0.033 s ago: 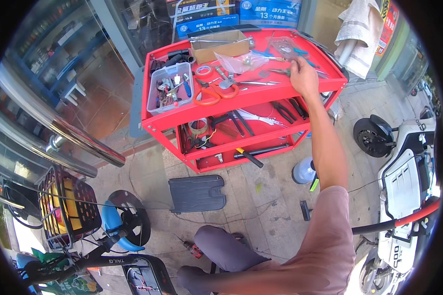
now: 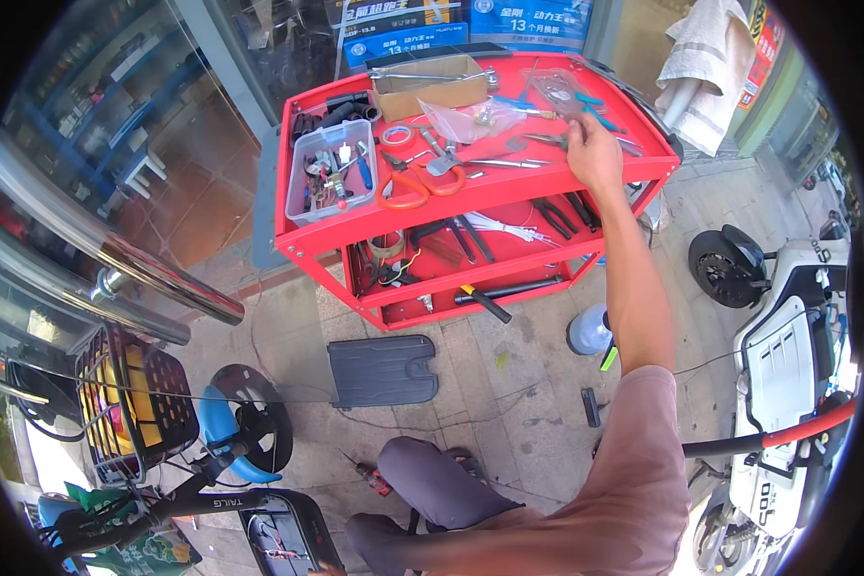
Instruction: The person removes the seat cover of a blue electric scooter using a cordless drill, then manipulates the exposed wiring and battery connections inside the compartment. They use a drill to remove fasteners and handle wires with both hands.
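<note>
My right hand [image 2: 594,156] is over the right front part of the red tool cart's [image 2: 355,220] top tray. Its fingers are curled together, and what they hold, if anything, is hidden. Beside the fingertips lie a greyish-green tool [image 2: 545,140], a clear plastic package [image 2: 553,91] and blue-handled tools [image 2: 600,117]. Further left are orange-handled scissors [image 2: 405,192], a roll of tape [image 2: 396,137] and a clear bin [image 2: 302,204] of small parts. Of my left hand [image 2: 328,569] only a sliver shows at the lower edge, next to the opened scooter body [image 2: 302,523]; its fingers cannot be made out.
Pliers [image 2: 555,219], white cable ties [image 2: 499,228] and a hammer [image 2: 485,303] lie on the lower shelves. A black mat [image 2: 382,372], a blue bottle [image 2: 590,331] and a red drill [image 2: 372,478] are on the paving. A white scooter [image 2: 778,365] stands at right, a basket [image 2: 139,408] at left.
The view has shifted slightly. A sliver of my left hand now shows at the lower edge beside the scooter body. My right hand stays at almost the same spot over the tray.
</note>
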`<act>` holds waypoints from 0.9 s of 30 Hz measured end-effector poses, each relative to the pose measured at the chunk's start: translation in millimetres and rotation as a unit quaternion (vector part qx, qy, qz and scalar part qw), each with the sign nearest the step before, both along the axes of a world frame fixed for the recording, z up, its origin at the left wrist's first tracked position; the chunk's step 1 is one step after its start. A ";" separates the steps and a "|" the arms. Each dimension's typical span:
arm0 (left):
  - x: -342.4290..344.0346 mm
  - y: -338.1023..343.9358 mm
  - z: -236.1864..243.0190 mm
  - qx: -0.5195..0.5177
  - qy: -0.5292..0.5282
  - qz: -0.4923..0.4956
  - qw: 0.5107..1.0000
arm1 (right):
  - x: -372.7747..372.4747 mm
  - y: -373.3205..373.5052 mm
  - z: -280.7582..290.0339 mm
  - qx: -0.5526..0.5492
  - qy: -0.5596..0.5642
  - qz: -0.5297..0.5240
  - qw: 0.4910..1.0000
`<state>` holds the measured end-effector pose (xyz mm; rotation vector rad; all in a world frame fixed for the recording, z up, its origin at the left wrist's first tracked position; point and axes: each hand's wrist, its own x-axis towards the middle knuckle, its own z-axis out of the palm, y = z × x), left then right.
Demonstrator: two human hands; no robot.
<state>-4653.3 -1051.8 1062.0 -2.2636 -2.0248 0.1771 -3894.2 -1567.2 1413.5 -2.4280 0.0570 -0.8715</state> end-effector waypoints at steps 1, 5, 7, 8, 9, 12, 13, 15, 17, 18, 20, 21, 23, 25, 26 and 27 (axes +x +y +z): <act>1.7 -7.6 14.3 -0.039 -0.009 0.022 0.999 | -0.2 0.1 1.3 0.007 -0.013 0.008 1.000; 6.5 -26.0 98.2 -0.170 -0.091 -0.013 0.981 | -4.7 2.8 13.2 0.017 0.057 0.019 0.998; 13.9 -43.6 140.1 -0.241 -0.131 -0.071 0.959 | -5.3 4.6 15.6 0.007 0.049 0.018 0.999; 13.9 -49.6 166.0 -0.284 -0.166 -0.099 0.939 | -5.4 5.4 15.5 0.014 0.034 0.024 0.999; 15.7 -54.5 190.0 -0.319 -0.145 -0.116 0.929 | -5.0 6.4 14.3 0.022 0.022 0.025 0.999; 32.7 -63.7 248.6 -0.483 -0.159 0.022 0.861 | -4.5 6.8 11.0 0.033 0.007 0.008 0.999; 33.0 -71.1 269.4 -0.539 -0.244 0.096 0.800 | -4.8 7.3 11.1 0.030 0.027 0.003 0.999; 40.6 -80.2 303.1 -0.573 -0.256 0.116 0.770 | -3.9 8.4 14.2 0.026 0.066 -0.003 0.997; 47.4 -87.9 330.5 -0.564 -0.262 0.119 0.774 | -1.7 9.4 19.9 0.025 0.112 -0.016 0.993; 51.0 -87.1 344.0 -0.574 -0.276 0.128 0.760 | -0.8 9.0 23.2 0.029 0.139 -0.008 0.990; 61.0 -88.6 364.2 -0.602 -0.309 0.145 0.722 | 4.1 7.4 29.4 0.036 0.182 0.005 0.983; 64.1 -92.3 374.2 -0.578 -0.295 0.134 0.749 | 6.7 4.7 32.1 0.014 0.211 0.014 0.977; 71.8 -99.4 393.8 -0.569 -0.322 0.144 0.743 | 14.8 -2.6 37.4 -0.075 0.315 0.065 0.944; 77.0 -111.4 412.5 -0.541 -0.308 0.142 0.770 | 22.0 -6.6 41.2 -0.150 0.418 0.081 0.892; 78.5 -116.8 422.0 -0.550 -0.327 0.146 0.754 | 25.7 -7.1 43.1 -0.181 0.454 0.065 0.870; 81.4 -121.5 429.3 -0.559 -0.336 0.153 0.742 | 29.8 -5.8 44.8 -0.218 0.482 0.038 0.848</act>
